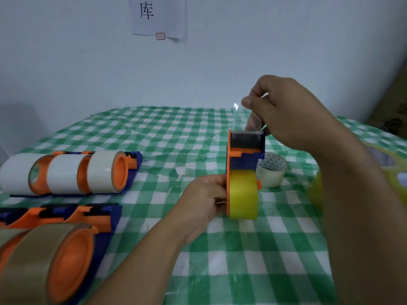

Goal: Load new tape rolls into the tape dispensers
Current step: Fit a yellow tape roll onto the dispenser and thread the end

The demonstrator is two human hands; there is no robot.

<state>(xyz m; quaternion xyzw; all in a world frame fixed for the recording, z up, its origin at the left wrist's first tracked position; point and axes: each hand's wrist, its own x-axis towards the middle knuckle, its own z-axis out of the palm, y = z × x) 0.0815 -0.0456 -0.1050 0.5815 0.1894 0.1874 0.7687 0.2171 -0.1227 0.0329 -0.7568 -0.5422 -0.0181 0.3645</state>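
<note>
The dispenser (245, 150) stands on end over the tabletop (242, 249). Its long axis runs upward and away from the person, with the cutter (246, 139) at the top and the yellow roll (243, 194) seated at the bottom. Whether its base touches the cloth cannot be told. The left hand (204, 194) is the nearer one to the roll. Its grip is closed on the dispenser's orange side plate, just beside the roll, steadying it.

The right hand (286, 111) sits above and slightly beyond the cutter. Its grip is a thumb-and-forefinger pinch on the tape end (254, 122), a clear strip rising from the cutter to the fingers. The strip lies almost directly over the teeth, so the coming move probably depends on drawing it along that same upright line (a sideways pull would likely skew it).

The tabletop is covered in a green-and-white checked cloth. A loose roll (273, 172) lies just behind the dispenser. To the left are dispensers with white rolls (66, 172), and nearer the person are dispensers with brown rolls (44, 249). A pale wall (66, 62) with a paper sheet (157, 16) stands behind.
</note>
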